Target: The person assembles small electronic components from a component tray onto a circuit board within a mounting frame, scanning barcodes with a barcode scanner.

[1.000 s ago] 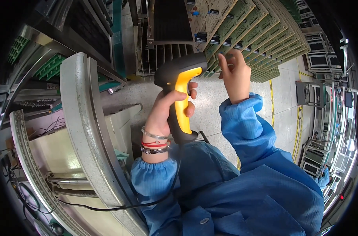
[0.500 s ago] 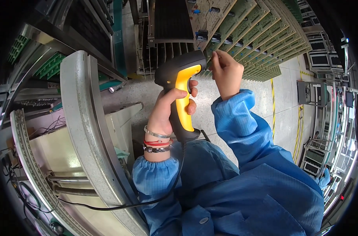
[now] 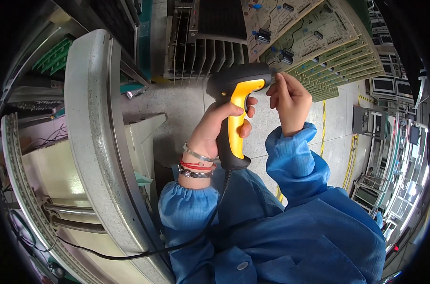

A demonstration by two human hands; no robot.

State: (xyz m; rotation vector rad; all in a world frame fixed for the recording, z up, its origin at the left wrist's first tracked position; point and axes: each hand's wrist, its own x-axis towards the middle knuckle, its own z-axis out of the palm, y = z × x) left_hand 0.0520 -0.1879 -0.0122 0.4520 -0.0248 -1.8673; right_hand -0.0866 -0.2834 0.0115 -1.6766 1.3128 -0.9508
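My left hand (image 3: 208, 125) is wrapped around the handle of a yellow and black handheld barcode scanner (image 3: 236, 130), its head pointing right toward the circuit boards. A black cable (image 3: 186, 242) runs from the handle's base down across my sleeve. My right hand (image 3: 293, 102) is closed in a pinch just right of the scanner's head, close to the lower edge of the boards; what the fingertips hold, if anything, is hidden. Above it, a green circuit board (image 3: 314, 35) with black capacitors leans out in front of a row of similar boards (image 3: 354, 64).
A dark slotted rack (image 3: 208, 59) stands left of the boards. At my left runs a thick grey metal rail (image 3: 92, 128) beside a cream machine surface (image 3: 59, 170). Yellow-striped tape (image 3: 324, 118) marks the floor, and shelving (image 3: 373, 189) stands at the far right.
Both hands and the scanner have shifted right and slightly, the right hand also lower. The front boards now lean farther apart, showing more of one board's face.
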